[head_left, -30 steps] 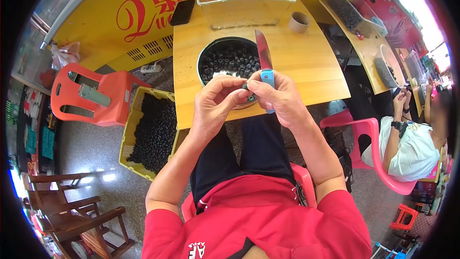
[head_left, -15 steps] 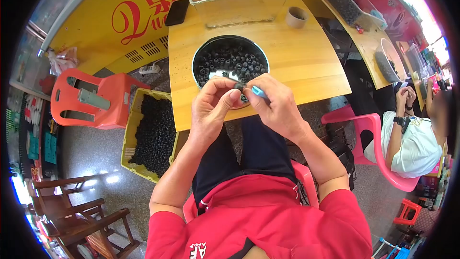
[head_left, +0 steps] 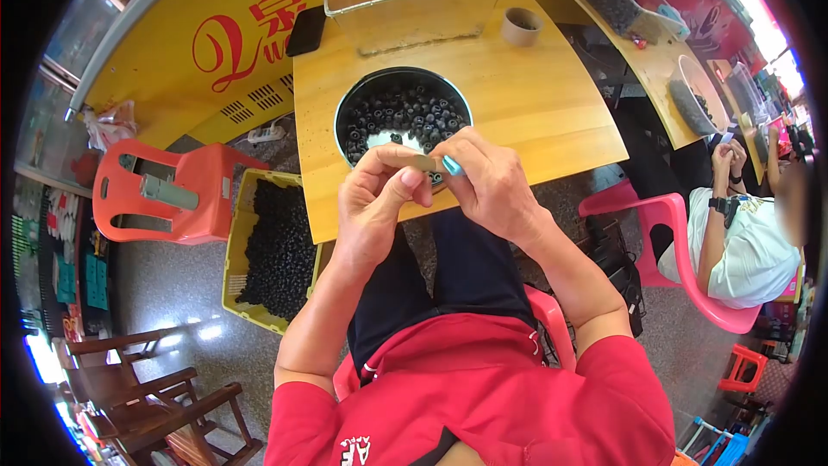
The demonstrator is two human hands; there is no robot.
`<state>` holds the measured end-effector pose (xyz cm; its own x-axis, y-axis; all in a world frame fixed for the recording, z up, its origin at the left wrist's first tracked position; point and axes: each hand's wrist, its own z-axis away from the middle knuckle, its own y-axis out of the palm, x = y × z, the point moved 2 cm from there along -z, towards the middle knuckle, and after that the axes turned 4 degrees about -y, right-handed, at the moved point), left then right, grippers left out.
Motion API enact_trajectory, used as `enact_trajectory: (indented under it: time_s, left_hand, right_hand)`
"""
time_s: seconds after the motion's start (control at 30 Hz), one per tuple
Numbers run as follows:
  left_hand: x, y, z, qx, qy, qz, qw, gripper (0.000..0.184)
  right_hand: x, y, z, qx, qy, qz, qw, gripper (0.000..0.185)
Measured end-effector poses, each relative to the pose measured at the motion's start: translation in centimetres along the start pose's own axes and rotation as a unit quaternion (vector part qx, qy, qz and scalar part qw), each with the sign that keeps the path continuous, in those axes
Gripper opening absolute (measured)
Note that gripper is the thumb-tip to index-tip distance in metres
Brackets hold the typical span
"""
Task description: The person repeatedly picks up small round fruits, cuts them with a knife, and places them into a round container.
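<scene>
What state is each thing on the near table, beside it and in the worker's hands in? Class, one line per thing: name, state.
Blue handle: gripped in the right hand
Left hand: fingers curled, contents hidden
Round bowl: open, partly filled with dark pieces
Yellow crate: open, holding many dark pieces
Clear box: standing upright
Black phone: lying flat
Small cup: upright, uncovered
Orange chair: unoccupied

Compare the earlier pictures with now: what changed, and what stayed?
The right hand has turned the blue-handled knife, whose blade no longer points up the picture. The hand keeps hold of it. The bowl and phone stay on the table.
</scene>
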<state>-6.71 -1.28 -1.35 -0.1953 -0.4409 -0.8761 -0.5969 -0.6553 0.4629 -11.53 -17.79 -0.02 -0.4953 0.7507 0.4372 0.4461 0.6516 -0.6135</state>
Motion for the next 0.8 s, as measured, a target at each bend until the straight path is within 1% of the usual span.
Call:
enact_trajectory:
  time_s: [0.03, 0.13, 0.17, 0.2, 0.23, 0.27, 0.3, 0.33, 0.4, 0.43, 0.47, 0.57, 0.67, 0.73, 0.8]
  left_hand:
    - [-0.3, -0.1, 0.2, 0.006, -0.009, 0.012, 1.000, 0.013]
    - [-2.4, 0.2, 1.6, 0.040, 0.046, 0.002, 0.998, 0.019]
    - [-3.0, -0.9, 1.9, -0.005, 0.082, -0.045, 0.996, 0.016]
    - [-3.4, -2.8, 2.2, -0.066, 0.101, -0.107, 0.987, 0.016]
    - [-3.7, -5.1, 2.8, -0.131, 0.116, -0.180, 0.968, 0.014]
    - [-4.1, -7.2, 3.6, -0.199, 0.099, -0.209, 0.952, 0.011]
    - [-4.3, -9.6, 4.3, -0.246, 0.080, -0.228, 0.939, 0.011]
    - [-4.4, -12.7, 5.5, -0.286, 0.037, -0.294, 0.911, 0.013]
    - [-4.3, -18.3, 7.9, -0.295, -0.037, -0.416, 0.859, 0.019]
    - [-4.6, -18.9, 8.8, -0.292, -0.019, -0.515, 0.806, 0.020]
    - [-4.7, -19.3, 9.3, -0.286, -0.002, -0.606, 0.742, 0.021]
    - [-6.0, -16.2, 7.7, -0.277, 0.066, -0.582, 0.762, 0.017]
    - [-7.4, -9.7, 3.2, -0.171, 0.126, -0.592, 0.778, 0.012]
    - [-7.1, -6.7, -0.2, -0.050, 0.155, -0.648, 0.744, 0.011]
    - [-5.5, -4.6, -3.6, 0.060, 0.169, -0.665, 0.725, 0.010]
  right_hand:
    - [-0.5, 0.2, 0.0, 0.002, 0.001, 0.015, 1.000, 0.010]
    - [-2.6, 0.3, 0.3, -0.055, 0.080, 0.016, 0.995, 0.011]
    - [-2.8, 0.0, 0.4, -0.088, 0.116, -0.025, 0.989, 0.017]
    - [-2.8, -0.5, 0.3, -0.088, 0.133, -0.025, 0.987, 0.018]
    - [-2.9, -1.1, 0.2, -0.092, 0.151, -0.023, 0.984, 0.018]
    - [-3.3, -1.7, 0.2, -0.097, 0.169, -0.019, 0.981, 0.019]
    - [-3.7, -2.1, 0.2, -0.101, 0.167, -0.003, 0.981, 0.020]
    - [-4.2, -2.3, 0.4, -0.104, 0.171, -0.006, 0.980, 0.020]
    - [-5.2, -2.4, 0.7, -0.109, 0.174, -0.017, 0.979, 0.021]
    - [-5.3, -2.5, 0.8, -0.105, 0.182, -0.021, 0.977, 0.021]
    - [-5.4, -2.5, 0.8, -0.102, 0.189, -0.025, 0.976, 0.022]
    - [-5.5, -2.3, 1.1, -0.102, 0.204, -0.040, 0.973, 0.023]
    - [-5.4, -1.7, 1.3, -0.095, 0.203, -0.049, 0.973, 0.022]
    - [-5.1, -1.6, 1.3, -0.092, 0.197, -0.054, 0.975, 0.022]
    - [-4.8, -1.7, 1.4, -0.093, 0.187, -0.062, 0.976, 0.021]
